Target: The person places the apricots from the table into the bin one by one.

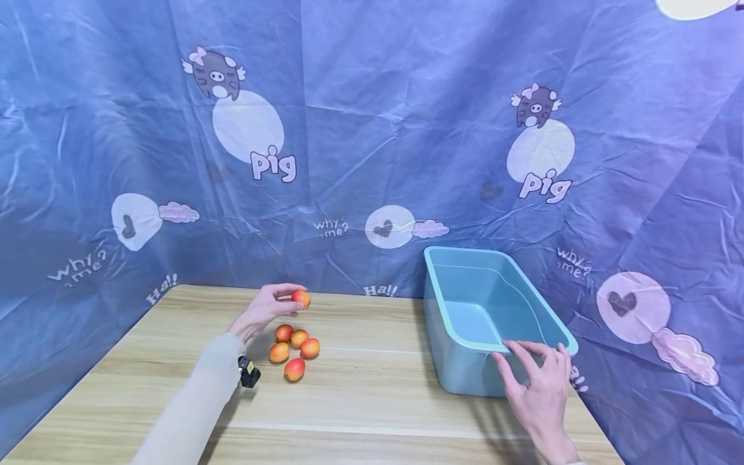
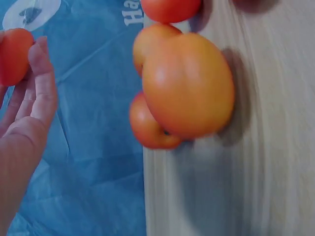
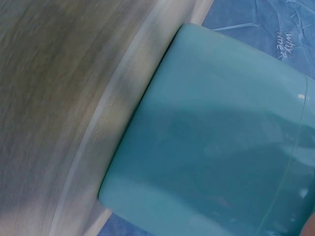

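My left hand (image 1: 268, 310) pinches a small oval orange-red fruit (image 1: 301, 299) between thumb and fingers, held over the far part of the table. The same fruit (image 2: 15, 56) shows at the left edge of the left wrist view. Just below this hand, several similar fruits (image 1: 294, 369) lie close together on the wood. On the right stands a blue-green plastic bin (image 1: 438, 316), its inside bare where it shows. My right hand (image 1: 537, 387) holds its near rim, with fingers over the edge and the thumb on the outer side. Only a bit of that hand enters the right wrist view.
The wooden table (image 1: 372, 400) has pale grain and ends at a blue printed cloth (image 1: 360, 129) that hangs behind and at the sides. A small black device (image 1: 248, 372) is worn on the left wrist.
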Demonstrator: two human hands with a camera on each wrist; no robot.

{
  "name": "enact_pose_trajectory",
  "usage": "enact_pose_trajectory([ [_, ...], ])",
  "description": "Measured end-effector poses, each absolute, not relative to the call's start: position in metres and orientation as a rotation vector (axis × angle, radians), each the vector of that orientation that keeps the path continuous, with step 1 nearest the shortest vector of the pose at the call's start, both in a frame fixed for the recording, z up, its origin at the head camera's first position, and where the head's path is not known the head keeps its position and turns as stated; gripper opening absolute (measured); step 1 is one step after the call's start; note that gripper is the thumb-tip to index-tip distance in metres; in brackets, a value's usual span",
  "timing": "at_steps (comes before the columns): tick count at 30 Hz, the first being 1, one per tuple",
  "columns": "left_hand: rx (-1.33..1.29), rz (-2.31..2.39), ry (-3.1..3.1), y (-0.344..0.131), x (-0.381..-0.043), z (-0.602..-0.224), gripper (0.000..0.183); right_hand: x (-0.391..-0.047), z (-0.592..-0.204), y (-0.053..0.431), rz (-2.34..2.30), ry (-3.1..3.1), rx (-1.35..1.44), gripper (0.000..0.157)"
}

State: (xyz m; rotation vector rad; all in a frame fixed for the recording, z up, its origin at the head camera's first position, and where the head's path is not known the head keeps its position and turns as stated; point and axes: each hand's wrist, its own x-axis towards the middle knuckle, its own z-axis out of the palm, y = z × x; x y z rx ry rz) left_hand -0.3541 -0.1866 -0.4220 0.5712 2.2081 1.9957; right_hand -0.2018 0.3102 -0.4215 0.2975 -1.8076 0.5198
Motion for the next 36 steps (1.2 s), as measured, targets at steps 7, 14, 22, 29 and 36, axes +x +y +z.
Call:
enact_pose_trajectory([
  [7, 0.572, 2.030, 2.180, -0.164, -0.356, -0.414, 0.042, -0.202, -0.422, 0.310, 0.520, -1.811, 0.298, 0.053],
  [14, 0.614, 1.997, 2.224, -0.147, -0.358, -0.410, 0.041, -0.202, -0.422, 0.310, 0.517, -1.818, 0.299, 0.053],
  [22, 0.699, 1.969, 2.196, -0.121, -0.357, -0.405, 0.039, -0.202, -0.424, 0.310, 0.515, -1.801, 0.298, 0.053],
  [29, 0.709, 2.000, 2.088, -0.098, -0.361, -0.404, 0.038, -0.203, -0.425, 0.309, 0.523, -1.808, 0.305, 0.054],
  [36, 0.718, 2.062, 1.997, -0.074, -0.364, -0.398, 0.040, -0.203, -0.426, 0.311, 0.516, -1.797, 0.303, 0.054],
])
